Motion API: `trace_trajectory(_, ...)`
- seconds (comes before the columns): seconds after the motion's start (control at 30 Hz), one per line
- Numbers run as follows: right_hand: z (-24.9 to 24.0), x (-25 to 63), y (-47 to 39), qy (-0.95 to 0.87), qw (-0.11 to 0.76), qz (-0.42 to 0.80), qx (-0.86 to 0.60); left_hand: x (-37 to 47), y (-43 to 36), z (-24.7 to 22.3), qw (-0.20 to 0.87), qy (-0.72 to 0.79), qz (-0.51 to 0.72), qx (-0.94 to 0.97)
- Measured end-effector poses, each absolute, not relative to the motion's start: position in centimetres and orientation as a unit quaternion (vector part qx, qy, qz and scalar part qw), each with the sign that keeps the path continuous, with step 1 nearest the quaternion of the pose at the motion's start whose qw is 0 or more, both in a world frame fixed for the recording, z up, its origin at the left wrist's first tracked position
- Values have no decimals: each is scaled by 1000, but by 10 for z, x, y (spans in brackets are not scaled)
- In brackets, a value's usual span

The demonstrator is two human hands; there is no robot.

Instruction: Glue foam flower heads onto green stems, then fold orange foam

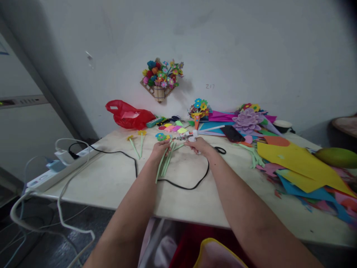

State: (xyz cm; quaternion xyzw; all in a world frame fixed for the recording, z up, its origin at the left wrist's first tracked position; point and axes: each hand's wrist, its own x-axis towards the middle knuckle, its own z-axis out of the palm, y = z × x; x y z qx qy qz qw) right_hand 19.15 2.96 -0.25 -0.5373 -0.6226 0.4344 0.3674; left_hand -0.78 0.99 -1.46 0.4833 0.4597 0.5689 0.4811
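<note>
Near the middle of the table, my left hand is closed round a pale green paper stem. More green strips lie just right of it. To the right, my right hand grips a white glue gun, whose nozzle side points left toward my left hand. Blue and yellow foam flowers show just beyond my left fingers; whether they join the held stem I cannot tell. Two yellow flowers on green stems lie to the left.
A black cord loops across the table. Left is a power strip; behind it, a red bag. Black scissors, a phone and coloured foam sheets lie right. A flower cone stands at the back.
</note>
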Motion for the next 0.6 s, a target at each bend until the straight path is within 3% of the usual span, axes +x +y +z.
trace_trajectory(0.43,-6,192,35,-625,393,394,-547,-9,10,-12,482,442,575,491)
trace_trajectory(0.6,-6,194,39,-627,372,294,-618,-18,10,-8,474,439,604,467)
